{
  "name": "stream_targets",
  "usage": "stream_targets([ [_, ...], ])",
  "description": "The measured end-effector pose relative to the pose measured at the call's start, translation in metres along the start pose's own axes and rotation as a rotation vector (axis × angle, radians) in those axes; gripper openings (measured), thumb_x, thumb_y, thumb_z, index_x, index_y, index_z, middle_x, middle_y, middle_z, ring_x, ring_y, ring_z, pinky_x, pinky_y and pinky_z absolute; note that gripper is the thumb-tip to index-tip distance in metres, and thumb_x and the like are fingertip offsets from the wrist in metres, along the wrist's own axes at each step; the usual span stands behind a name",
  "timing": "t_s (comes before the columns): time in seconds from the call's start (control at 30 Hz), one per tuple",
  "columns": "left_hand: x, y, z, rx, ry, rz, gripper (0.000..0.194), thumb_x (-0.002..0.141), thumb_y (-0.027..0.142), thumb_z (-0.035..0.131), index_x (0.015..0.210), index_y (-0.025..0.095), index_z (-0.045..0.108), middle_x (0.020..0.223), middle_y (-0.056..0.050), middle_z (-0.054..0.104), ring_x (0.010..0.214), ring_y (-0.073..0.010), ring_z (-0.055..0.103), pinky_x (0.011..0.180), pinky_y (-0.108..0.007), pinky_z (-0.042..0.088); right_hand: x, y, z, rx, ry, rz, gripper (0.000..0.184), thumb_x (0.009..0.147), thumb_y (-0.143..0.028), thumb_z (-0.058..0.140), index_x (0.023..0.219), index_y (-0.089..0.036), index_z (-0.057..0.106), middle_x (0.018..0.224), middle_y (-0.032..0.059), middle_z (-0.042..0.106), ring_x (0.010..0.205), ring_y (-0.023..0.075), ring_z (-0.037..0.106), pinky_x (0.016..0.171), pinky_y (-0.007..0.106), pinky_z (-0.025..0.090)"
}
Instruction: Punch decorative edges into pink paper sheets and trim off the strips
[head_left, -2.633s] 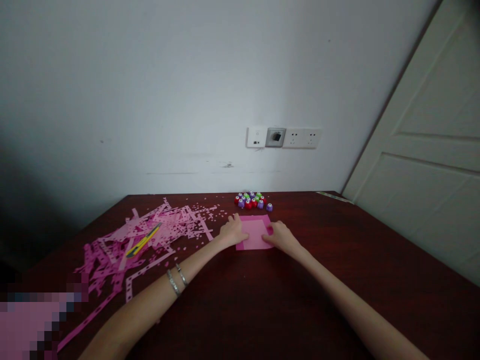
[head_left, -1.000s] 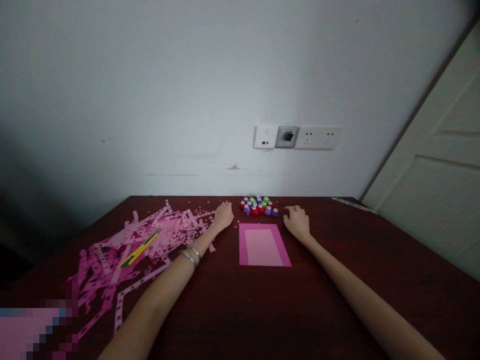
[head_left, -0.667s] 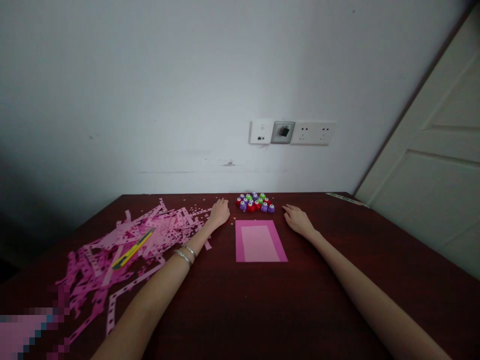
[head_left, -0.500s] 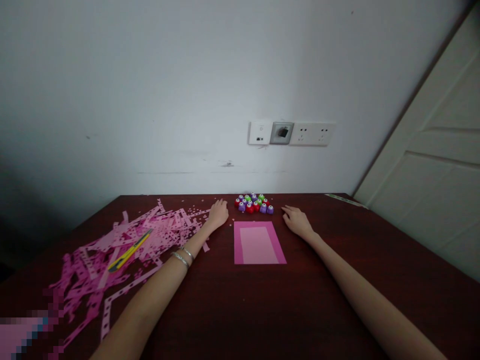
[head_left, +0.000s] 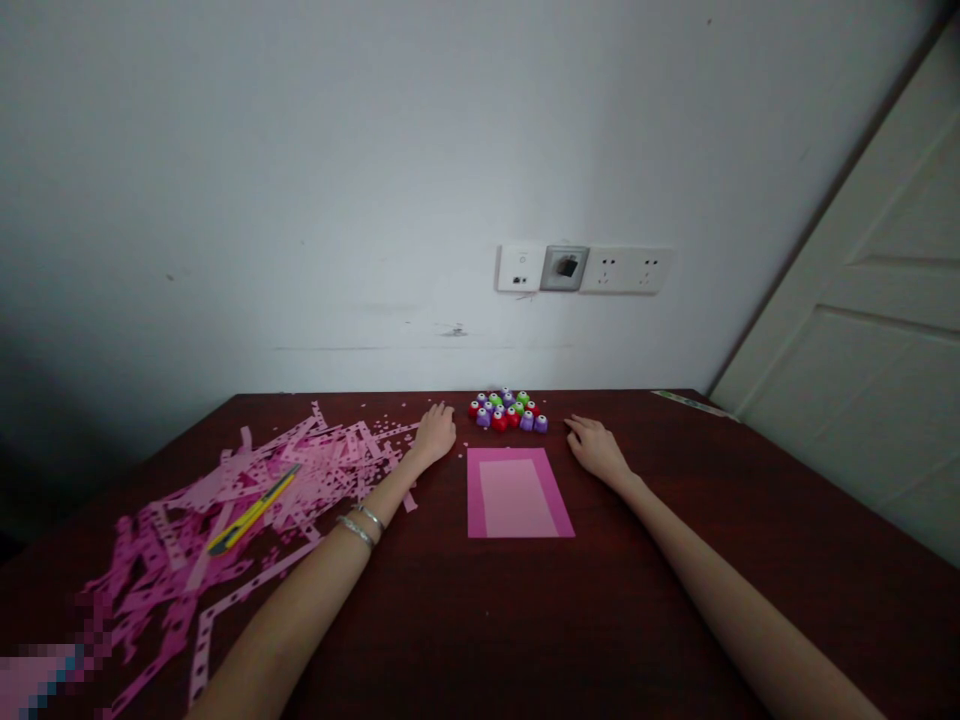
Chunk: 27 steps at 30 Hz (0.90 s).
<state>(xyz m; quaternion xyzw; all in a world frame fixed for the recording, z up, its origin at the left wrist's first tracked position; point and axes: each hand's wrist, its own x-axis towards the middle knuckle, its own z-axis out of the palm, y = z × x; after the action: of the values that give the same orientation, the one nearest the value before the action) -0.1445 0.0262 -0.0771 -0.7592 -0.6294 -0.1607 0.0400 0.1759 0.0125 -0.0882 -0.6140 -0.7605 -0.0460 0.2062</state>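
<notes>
The left hand lies palm down on the table, its fingers loosely together; the right hand lies palm down too, fingers relaxed, forefinger reaching out. Neither shows anything in its grip, though the undersides are hidden. Between them, a little nearer the person, the pale pink sheet lies on the dark pink sheet, below the small eyed toys. Resting this way seems best done with both palms light and off the paper, and the left wrist kept from dragging the pink scraps or the yellow knife. In the earliest frame both hands press on the sheets; now they rest apart, leaving the paper uncovered.
</notes>
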Motion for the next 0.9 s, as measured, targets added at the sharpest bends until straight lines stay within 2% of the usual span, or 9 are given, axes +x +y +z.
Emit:
stream_targets([
  [0.17, 0.000, 0.000, 0.000, 0.008, 0.001, 0.003, 0.037, 0.082, 0.012, 0.036, 0.117, 0.006, 0.049, 0.131, -0.019, 0.045, 0.124, -0.0251, 0.038, 0.101, -0.039, 0.029, 0.006, 0.006, -0.001, 0.200, 0.067, 0.015, 0.035, 0.079, -0.021, 0.046, 0.108, -0.012, 0.063, 0.117, 0.0154, 0.059, 0.111, 0.0288, 0.051, 0.093, 0.045, 0.040],
  [0.33, 0.001, -0.001, 0.001, 0.015, -0.001, -0.004, 0.037, 0.083, 0.012, 0.035, 0.117, 0.007, 0.049, 0.131, -0.018, 0.044, 0.124, -0.0246, 0.038, 0.101, -0.040, 0.030, 0.015, 0.003, -0.008, 0.337, 0.120, -0.007, 0.028, 0.077, -0.023, 0.052, 0.101, -0.014, 0.064, 0.105, 0.0098, 0.064, 0.098, 0.0199, 0.058, 0.090, 0.033, 0.044],
  [0.5, 0.003, -0.001, 0.004, 0.024, 0.001, -0.018, 0.038, 0.083, 0.013, 0.035, 0.117, 0.007, 0.049, 0.132, -0.019, 0.043, 0.125, -0.0264, 0.036, 0.100, -0.042, 0.030, 0.020, -0.008, -0.003, 0.589, 0.079, 0.027, 0.030, 0.073, -0.033, 0.060, 0.098, -0.016, 0.065, 0.099, 0.0085, 0.064, 0.088, 0.0194, 0.061, 0.081, 0.032, 0.049],
  [0.63, 0.003, 0.000, 0.003, 0.031, -0.001, -0.022, 0.038, 0.083, 0.013, 0.035, 0.117, 0.008, 0.049, 0.132, -0.018, 0.044, 0.125, -0.0266, 0.037, 0.100, -0.042, 0.031, 0.024, -0.009, 0.006, 0.613, 0.039, -0.016, 0.036, 0.068, -0.041, 0.066, 0.095, -0.017, 0.065, 0.097, 0.0083, 0.064, 0.087, 0.0201, 0.061, 0.080, 0.033, 0.049],
  [0.9, -0.002, 0.001, -0.003, 0.007, 0.020, 0.028, 0.034, 0.082, 0.012, 0.034, 0.112, 0.010, 0.051, 0.124, -0.016, 0.050, 0.120, -0.0237, 0.041, 0.099, -0.039, 0.032, 0.028, -0.011, 0.011, 0.544, 0.091, -0.098, 0.030, 0.071, -0.043, 0.064, 0.088, -0.018, 0.067, 0.090, 0.0066, 0.065, 0.085, 0.0205, 0.060, 0.078, 0.034, 0.048],
])
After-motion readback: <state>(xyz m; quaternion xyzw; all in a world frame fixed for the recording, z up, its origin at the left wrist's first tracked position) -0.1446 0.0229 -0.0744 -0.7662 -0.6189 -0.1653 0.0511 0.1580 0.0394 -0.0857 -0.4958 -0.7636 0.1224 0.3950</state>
